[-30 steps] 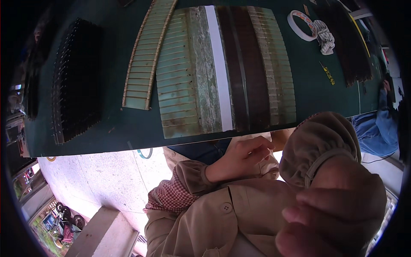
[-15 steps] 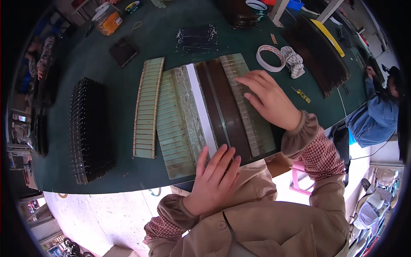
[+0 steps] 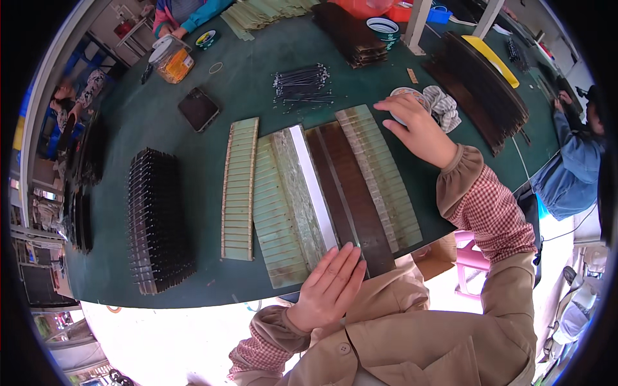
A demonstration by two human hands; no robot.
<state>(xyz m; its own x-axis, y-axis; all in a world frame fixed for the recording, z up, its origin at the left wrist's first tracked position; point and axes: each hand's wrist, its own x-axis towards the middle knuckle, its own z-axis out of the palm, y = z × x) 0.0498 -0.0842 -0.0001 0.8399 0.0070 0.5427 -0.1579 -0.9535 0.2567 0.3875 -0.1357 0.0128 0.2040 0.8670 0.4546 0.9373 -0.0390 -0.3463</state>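
A flat panel made of pale green ribbed strips (image 3: 280, 212), a bright white strip (image 3: 313, 186) and a dark brown strip (image 3: 354, 199) lies on the table before me. My left hand (image 3: 328, 289) rests with outstretched fingers on its near end, over the bottom of the white and brown strips. Past the panel's far right corner, my right hand (image 3: 418, 128) hovers with thumb and fingers apart, holding nothing. Behind its fingers a white tape roll (image 3: 421, 98) is partly hidden. A crumpled striped cloth (image 3: 443, 106) lies beside the roll.
Left of the panel lie a separate narrow green ribbed strip (image 3: 240, 193), a dark stack with pins along its side (image 3: 161, 219) and a black phone (image 3: 199, 109). Beyond are loose dark pins (image 3: 302, 83), a plastic jar (image 3: 172, 59) and brown stacks (image 3: 476, 90). Other people sit around the table.
My right hand has moved off the panel's right part, away and rightward to the tape roll. My left hand stays on the near end. The whole view has shifted, showing more of the table's far side.
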